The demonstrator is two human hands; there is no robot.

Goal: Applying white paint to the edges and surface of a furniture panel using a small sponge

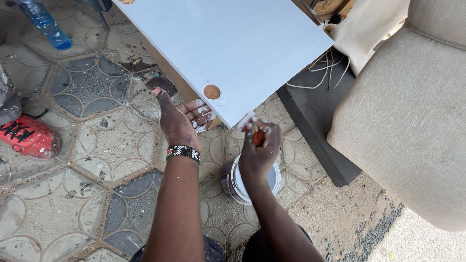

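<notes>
White board (pixel 228 43): stiff, freshly painted, likely slick; best held by its edges, just above both hands.
Left hand (pixel 180 123): open, fingers under the edge.
Right hand (pixel 259 143): clamped around a paintbrush (pixel 254 131) over the paint can (pixel 233 182).

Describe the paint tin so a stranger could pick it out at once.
Start at the big white painted board tilted over the patterned tile floor. Just below its near corner, under the right hand holding a brush, sits the paint tin. It is the only round open container, white inside with a purplish wall.
</notes>
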